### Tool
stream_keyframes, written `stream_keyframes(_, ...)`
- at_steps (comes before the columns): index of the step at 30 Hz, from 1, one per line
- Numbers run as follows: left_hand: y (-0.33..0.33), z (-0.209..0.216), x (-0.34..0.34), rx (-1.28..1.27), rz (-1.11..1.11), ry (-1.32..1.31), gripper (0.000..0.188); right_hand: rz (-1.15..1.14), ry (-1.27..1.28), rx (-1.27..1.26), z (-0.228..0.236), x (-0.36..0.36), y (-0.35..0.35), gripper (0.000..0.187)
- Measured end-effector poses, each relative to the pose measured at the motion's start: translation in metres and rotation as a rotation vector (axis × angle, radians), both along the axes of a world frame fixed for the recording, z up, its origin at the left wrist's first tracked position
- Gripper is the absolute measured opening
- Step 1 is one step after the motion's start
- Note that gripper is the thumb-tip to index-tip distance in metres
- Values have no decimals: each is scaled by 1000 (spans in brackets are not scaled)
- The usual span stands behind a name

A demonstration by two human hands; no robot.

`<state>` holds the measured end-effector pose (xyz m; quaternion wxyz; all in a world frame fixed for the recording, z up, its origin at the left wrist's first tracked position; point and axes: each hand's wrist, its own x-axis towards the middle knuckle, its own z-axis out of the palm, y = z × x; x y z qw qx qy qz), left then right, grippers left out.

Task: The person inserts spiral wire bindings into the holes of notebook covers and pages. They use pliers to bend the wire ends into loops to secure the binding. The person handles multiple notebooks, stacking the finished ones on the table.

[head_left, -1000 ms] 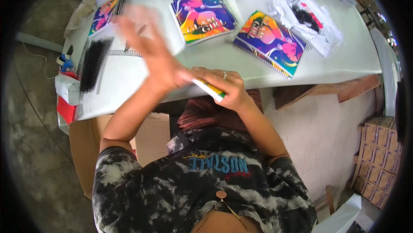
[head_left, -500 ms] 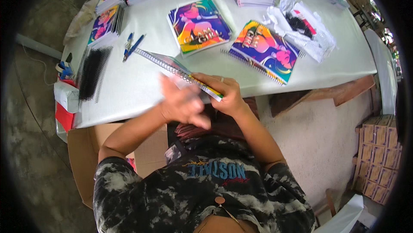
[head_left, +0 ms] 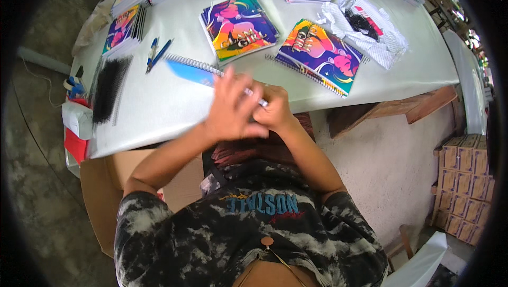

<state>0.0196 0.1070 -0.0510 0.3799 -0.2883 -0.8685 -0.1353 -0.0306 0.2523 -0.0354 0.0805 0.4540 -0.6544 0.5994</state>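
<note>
I log right hand [head_left: 275, 108] clamped on spiral notebook [head_left: 191, 72]; left hand [head_left: 228, 108] blurred near it, fingers apart, contact unclear to me.

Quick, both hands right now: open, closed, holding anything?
Left hand: open, blurred; whether it touches the notebook cannot be told.
Right hand: closed, holding the notebook's near end.

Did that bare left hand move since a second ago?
Yes. The bare left hand moved right and closer to the person's body, away from the flat pile of black spiral coils.
</note>
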Motion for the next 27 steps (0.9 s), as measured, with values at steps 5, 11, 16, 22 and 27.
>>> stream_keyframes(5, 38, 67, 22, 432, -15, -306, 83, 8, 47, -185, 28, 6, -4, 61)
stream_keyframes(11, 22, 104, 14, 1339, 122, -691, 26, -253, 331, 346, 101, -6, 30, 45)
stream_keyframes(16, 16, 73, -24, 1583, -205, -909, 20, -65, -412, 269, 73, -41, 37, 15)
stream_keyframes(22, 5, 67, -38, 1452, -377, -1005, 11, -34, -664, 70, 60, -41, 37, 20)
stream_keyframes(27, -4, 70, -43, 1206, -374, -1004, 12, -72, -596, 113, 61, -27, 35, 20)
